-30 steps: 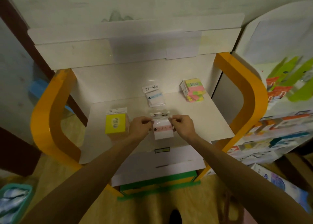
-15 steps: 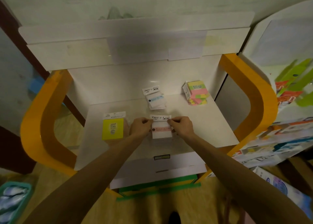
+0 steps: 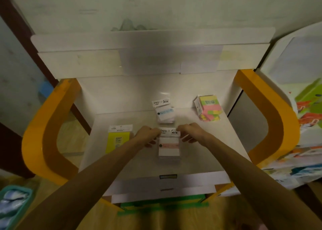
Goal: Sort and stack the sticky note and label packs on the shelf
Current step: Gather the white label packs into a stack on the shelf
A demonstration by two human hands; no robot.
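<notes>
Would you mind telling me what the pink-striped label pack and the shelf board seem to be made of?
The pink-striped label pack looks like white paper sheets in a clear, glossy plastic sleeve: the wrap glints at its edges and a printed card header tops it. The shelf board looks like smooth white laminate or coated board, faintly sheened; which one is unclear.

The yellow sticky note pack [image 3: 118, 141] on the shelf [image 3: 209, 142] carries the number "2207" on its face and "STICK" on its white header card, while the print on the other packs' headers is too blurred and small to read
</notes>
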